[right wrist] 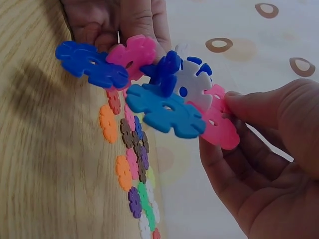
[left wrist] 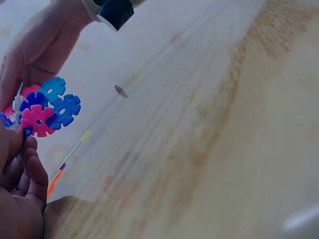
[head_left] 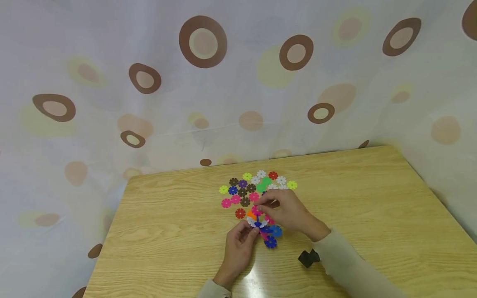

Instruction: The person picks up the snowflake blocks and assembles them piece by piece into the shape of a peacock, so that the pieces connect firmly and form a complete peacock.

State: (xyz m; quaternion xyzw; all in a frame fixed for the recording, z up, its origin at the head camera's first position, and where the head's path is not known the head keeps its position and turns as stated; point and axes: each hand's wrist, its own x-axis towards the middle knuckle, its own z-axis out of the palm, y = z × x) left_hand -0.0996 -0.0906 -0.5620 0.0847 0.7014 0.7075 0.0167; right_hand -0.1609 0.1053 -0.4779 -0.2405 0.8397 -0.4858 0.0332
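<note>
Your left hand pinches a multicoloured plastic-disc cluster, your right hand a pink notched disc; twisting could unseat it.

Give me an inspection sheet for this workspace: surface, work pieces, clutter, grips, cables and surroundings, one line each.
Surface: wood-grain table, with a bright glare near the front.
Work pieces: a slotted-disc assembly in blue, pink and white, held up between the hands.
Clutter: loose discs in many colours, spread beyond the hands.
Grips: left grip pinches the assembly; right grip pinches a pink disc at the assembly's edge. Whether that disc is fully slotted in, I can't tell.
Cables: nothing seen.
Surroundings: patterned covering with brown rings behind the table; black device at the right wrist.
</note>
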